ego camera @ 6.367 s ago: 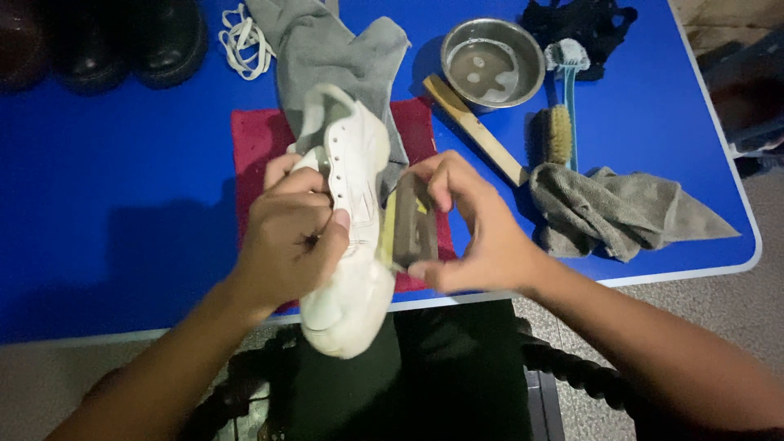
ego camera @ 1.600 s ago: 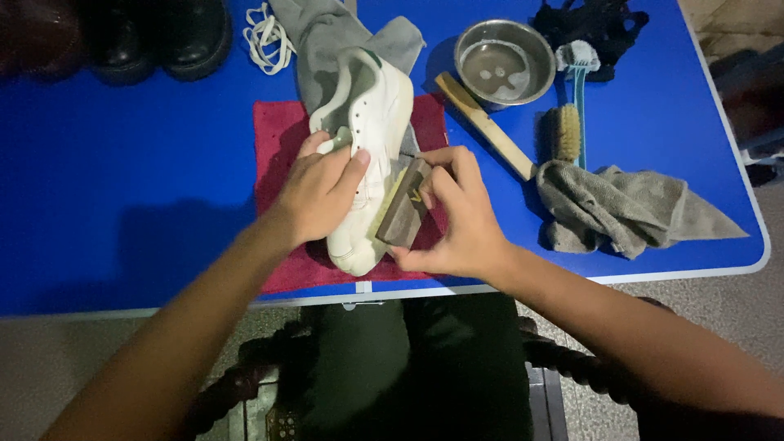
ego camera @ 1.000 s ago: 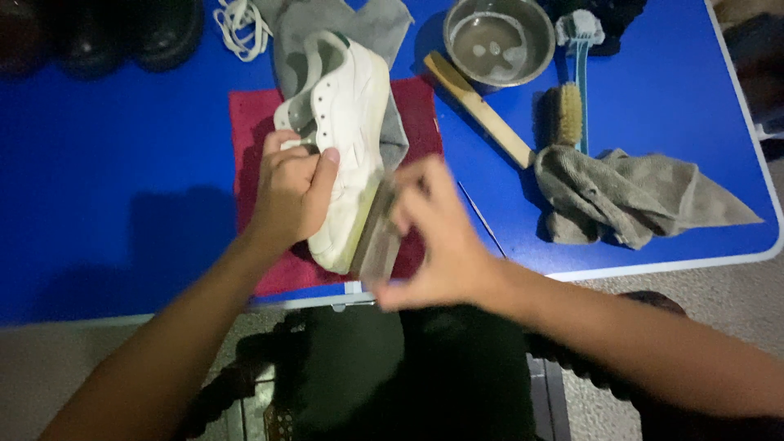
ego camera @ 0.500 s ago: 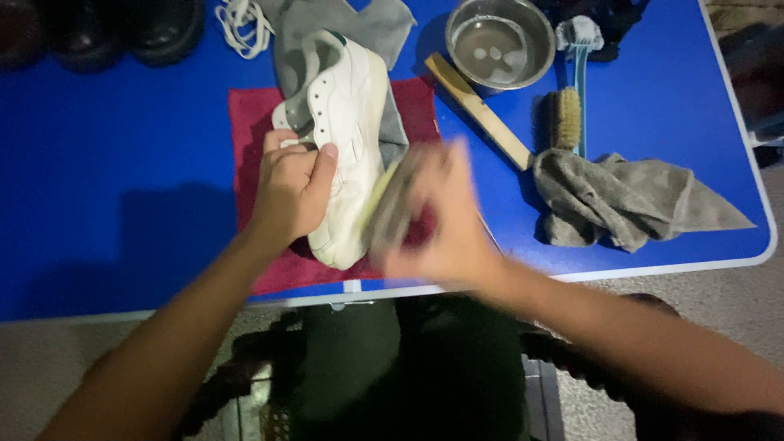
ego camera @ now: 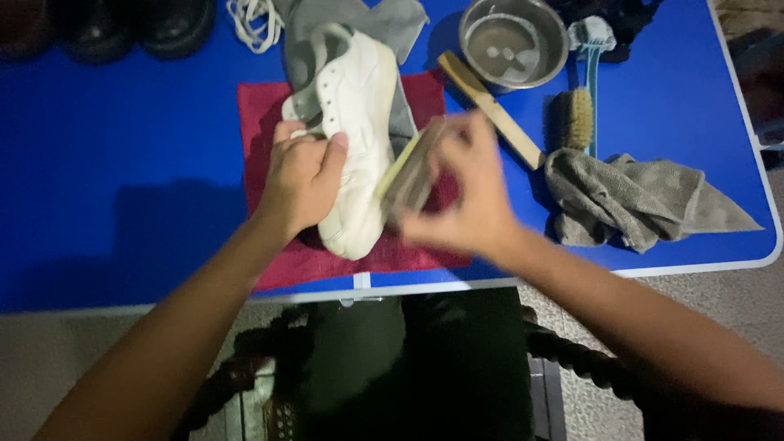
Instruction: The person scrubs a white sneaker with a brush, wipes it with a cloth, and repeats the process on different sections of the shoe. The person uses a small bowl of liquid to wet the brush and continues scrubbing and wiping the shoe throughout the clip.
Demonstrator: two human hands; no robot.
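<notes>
Sneaker (ego camera: pixel 359 139), white, lies on a red cloth (ego camera: pixel 261 122) on the blue bench (ego camera: pixel 122 180), its toe end toward the person. The left hand (ego camera: pixel 302 180) clamps over its near side, fingers curled on the upper, which seems to steady it and tip its side toward the other hand. The right hand (ego camera: pixel 465 196), blurred, grips a flat sponge block (ego camera: pixel 408 167) pressed edge-on against the sneaker's side. Beyond the left hand, a grey rag (ego camera: pixel 384 20) lies under the heel. Beyond the right hand sits a metal bowl (ego camera: pixel 513 41) holding a shallow pool of liquid. A wooden-handled brush (ego camera: pixel 490 106) lies just beside the bowl, and outward of the right hand are a bristle brush (ego camera: pixel 578 118) and a crumpled grey towel (ego camera: pixel 637 200).
</notes>
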